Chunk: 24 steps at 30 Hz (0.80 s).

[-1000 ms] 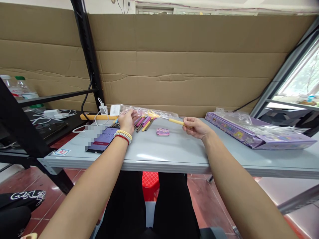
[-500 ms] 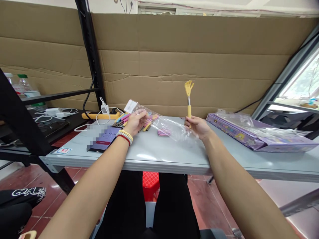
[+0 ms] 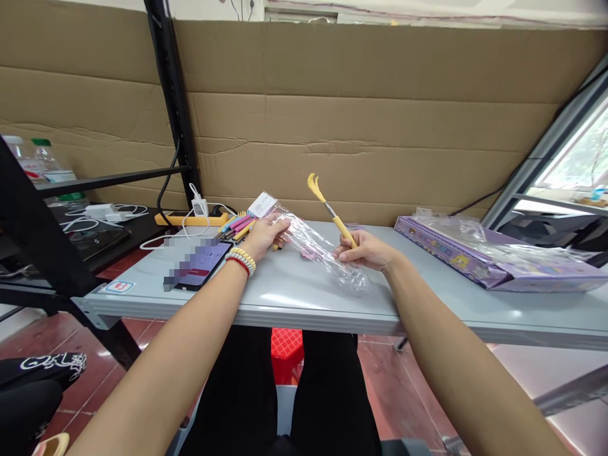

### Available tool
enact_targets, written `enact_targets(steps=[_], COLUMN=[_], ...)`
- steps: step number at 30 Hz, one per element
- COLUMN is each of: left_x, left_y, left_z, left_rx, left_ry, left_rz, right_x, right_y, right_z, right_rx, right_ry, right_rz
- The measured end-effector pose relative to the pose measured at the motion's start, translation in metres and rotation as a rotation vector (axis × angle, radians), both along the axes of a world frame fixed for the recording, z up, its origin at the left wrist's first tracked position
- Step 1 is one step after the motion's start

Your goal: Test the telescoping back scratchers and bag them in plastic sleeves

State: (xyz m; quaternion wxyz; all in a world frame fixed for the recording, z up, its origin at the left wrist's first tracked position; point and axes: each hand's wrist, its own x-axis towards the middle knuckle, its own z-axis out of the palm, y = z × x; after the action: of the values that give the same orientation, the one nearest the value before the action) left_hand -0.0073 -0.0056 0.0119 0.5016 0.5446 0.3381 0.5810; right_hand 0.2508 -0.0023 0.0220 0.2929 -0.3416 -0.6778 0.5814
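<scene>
A yellow hand-shaped back scratcher (image 3: 344,231) with a metal neck slants up and to the left from my right hand (image 3: 365,249), whose fingers are closed round its handle. My left hand (image 3: 266,235) is closed on the upper end of a clear plastic bag (image 3: 316,244) that has a white label at its top. The bag's lower end lies by the fingers of my right hand. Several colourful sticks (image 3: 240,223) rest on the table behind my left hand. A small pink item is partly hidden beneath the bag.
A phone (image 3: 204,266) lies left of my left wrist, near a yellow power strip (image 3: 178,219) with white cables. At the right is a purple box (image 3: 451,253) with plastic bags on it. Cardboard (image 3: 356,120) stands behind the table (image 3: 304,297).
The scratcher has tilted left and come lower with my right hand, which has moved slightly left. My left hand has shifted a little right and down with the bag.
</scene>
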Motion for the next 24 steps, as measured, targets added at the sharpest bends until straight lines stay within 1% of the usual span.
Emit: enact_targets(steps=[3,5,8,10,12,13,15,16,18,19,21,24], left_x=[0.000,-0.001,-0.004,-0.005,-0.006,-0.006,-0.006,-0.005,-0.005,-0.004,-0.004,-0.005], left_y=[0.000,0.000,-0.001,-0.002,-0.002,-0.002,0.001,0.002,0.006,0.007,0.010,0.011], left_z=[0.003,0.005,0.008,0.009,0.009,0.008,0.007,0.006,0.003,0.002,0.000,-0.003], left_rx=[0.002,-0.009,-0.035,-0.045,-0.042,-0.043,-0.052,-0.058,-0.071,-0.077,-0.080,-0.052], left_ry=[-0.032,-0.065,-0.106,-0.123,-0.113,-0.094,-0.028,0.015,0.102,0.139,0.202,0.295], left_rz=[0.019,0.102,0.255,0.307,0.333,0.340,0.357,0.368,0.387,0.393,0.396,0.404], right_x=[0.000,0.002,0.007,0.012,0.016,0.018,0.021,0.022,0.023,0.023,0.022,0.017], right_y=[0.003,0.008,0.016,0.021,0.023,0.023,0.020,0.019,0.015,0.014,0.013,0.014], right_z=[0.000,-0.001,-0.002,-0.003,-0.003,-0.002,0.000,0.001,0.002,0.002,0.001,-0.001], right_rx=[0.050,0.121,0.239,0.315,0.439,0.519,0.659,0.705,0.749,0.751,0.729,0.644], right_ry=[0.037,0.107,0.176,0.146,0.018,-0.092,-0.379,-0.531,-0.784,-0.877,-0.999,-1.073], right_rz=[-0.115,-0.248,-0.525,-0.727,-0.916,-0.999,-1.128,-1.170,-1.200,-1.178,-1.062,-0.831])
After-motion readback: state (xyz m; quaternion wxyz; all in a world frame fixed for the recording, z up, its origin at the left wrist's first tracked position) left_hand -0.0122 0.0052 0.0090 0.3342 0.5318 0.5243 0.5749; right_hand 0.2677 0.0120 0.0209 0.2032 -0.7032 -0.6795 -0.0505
